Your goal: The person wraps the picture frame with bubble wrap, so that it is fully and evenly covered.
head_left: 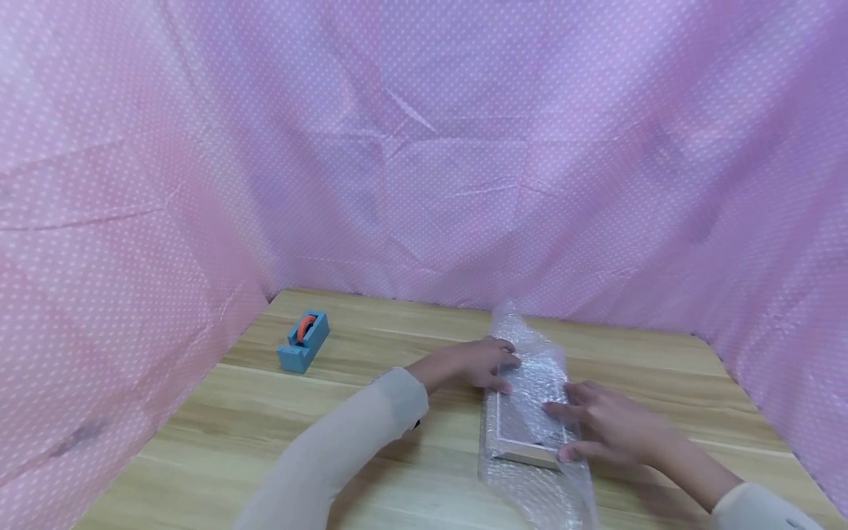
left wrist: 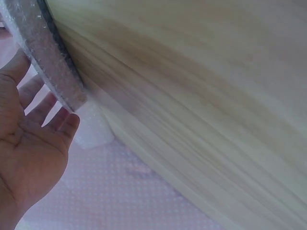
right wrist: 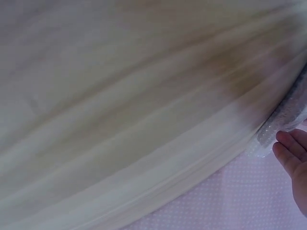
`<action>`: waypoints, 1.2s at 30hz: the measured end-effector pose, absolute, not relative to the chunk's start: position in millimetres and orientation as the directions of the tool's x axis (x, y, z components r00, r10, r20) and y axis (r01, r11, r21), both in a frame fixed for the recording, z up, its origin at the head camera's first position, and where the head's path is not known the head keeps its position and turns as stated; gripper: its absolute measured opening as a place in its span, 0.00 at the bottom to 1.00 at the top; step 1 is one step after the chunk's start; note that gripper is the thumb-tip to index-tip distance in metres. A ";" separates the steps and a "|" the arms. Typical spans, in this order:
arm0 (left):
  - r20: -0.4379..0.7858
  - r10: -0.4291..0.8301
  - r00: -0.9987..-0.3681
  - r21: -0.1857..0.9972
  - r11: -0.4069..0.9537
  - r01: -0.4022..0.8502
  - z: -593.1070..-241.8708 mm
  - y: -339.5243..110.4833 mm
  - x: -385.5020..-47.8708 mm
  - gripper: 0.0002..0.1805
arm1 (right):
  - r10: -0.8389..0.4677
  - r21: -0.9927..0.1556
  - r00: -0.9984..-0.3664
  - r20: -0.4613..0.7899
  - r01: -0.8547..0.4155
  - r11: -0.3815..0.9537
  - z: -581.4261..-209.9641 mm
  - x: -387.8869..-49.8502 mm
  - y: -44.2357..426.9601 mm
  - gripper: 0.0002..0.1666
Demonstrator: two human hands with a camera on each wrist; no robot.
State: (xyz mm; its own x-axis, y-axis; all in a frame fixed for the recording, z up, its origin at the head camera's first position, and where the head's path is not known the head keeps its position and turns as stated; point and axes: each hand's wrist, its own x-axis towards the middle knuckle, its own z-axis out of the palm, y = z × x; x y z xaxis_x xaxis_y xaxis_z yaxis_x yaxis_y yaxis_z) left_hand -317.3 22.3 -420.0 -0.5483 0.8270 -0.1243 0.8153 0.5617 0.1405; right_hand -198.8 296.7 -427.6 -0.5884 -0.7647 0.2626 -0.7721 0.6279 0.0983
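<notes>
A flat rectangular thing [head_left: 526,454] with a thin white border and a pale wood-coloured near side lies under bubble wrap [head_left: 530,353]. My left hand [head_left: 482,364] rests its fingers on the wrap at the far left edge; in the left wrist view the left hand [left wrist: 38,143] has slightly bent fingers along the wrapped side. From the right, my right hand [head_left: 612,425] touches the wrap, its index finger across the top and its thumb by the near right corner. Only part of the right hand [right wrist: 295,153] shows in the right wrist view.
A blue tape dispenser [head_left: 303,341] with an orange-red roll stands at the back left of the wooden table [head_left: 265,442]. Loose bubble wrap extends beyond both ends of the rectangular thing. A pink dotted curtain [head_left: 450,184] encloses the table's back and sides.
</notes>
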 end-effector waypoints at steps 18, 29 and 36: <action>-0.134 0.822 -0.553 0.219 0.569 0.793 -417.8 -28.8 -328.9 0.34 | -0.782 0.125 -0.581 0.226 -0.779 0.615 -430.6 -215.3 254.6 0.42; -0.100 0.453 -0.886 0.824 0.536 0.181 -425.3 -39.4 -353.2 0.33 | -0.775 0.115 -0.586 0.236 -0.775 0.621 -432.4 -215.5 257.2 0.43; -0.288 0.390 -0.875 0.949 0.240 -0.205 -432.2 -33.7 -365.7 0.27 | -0.778 0.120 -0.582 0.237 -0.777 0.618 -430.5 -215.4 256.3 0.43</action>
State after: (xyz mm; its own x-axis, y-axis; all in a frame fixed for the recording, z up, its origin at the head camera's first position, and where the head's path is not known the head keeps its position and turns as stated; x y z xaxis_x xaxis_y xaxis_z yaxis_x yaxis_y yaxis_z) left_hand -365.7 -33.7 -432.2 -0.8749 0.3896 -0.2877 -0.2052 0.2399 0.9489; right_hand -215.4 256.3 -430.5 -0.5815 -0.7782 0.2373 -0.7773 0.6175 0.1200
